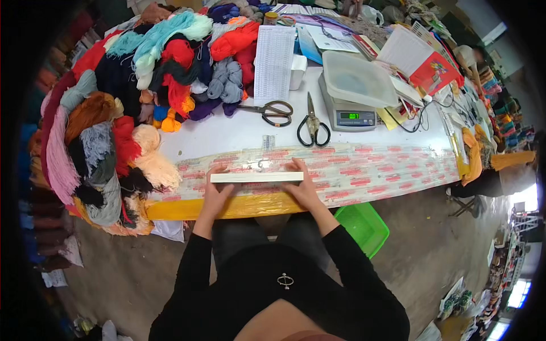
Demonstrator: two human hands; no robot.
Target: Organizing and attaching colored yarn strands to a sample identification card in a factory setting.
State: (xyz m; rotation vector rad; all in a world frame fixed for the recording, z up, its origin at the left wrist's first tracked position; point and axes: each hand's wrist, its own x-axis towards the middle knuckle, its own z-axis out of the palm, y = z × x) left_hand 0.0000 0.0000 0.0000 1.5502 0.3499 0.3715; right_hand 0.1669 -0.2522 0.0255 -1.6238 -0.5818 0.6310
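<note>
Between my two hands a thick white pad (257, 177), seen edge-on, is held level above the near edge of the table. My left hand (215, 192) is closed on its left end, and my right hand (303, 188) grips the right end. The pad's flat faces are mostly turned out of sight, so I cannot tell if it is a book or a stack of paper. Beyond it lie black-handled scissors (312, 129) with points facing away. Another pair of dark scissors (274, 112) rests to their left, beside a printed sheet (274, 63).
Heaped yarn skeins (102, 148) in many colours cover the table's left side. A digital scale (351, 117) bears a translucent plastic tray (357, 78). Papers and an open red booklet (433, 73) lie at the back right. Below the table edge is a green basket (372, 230).
</note>
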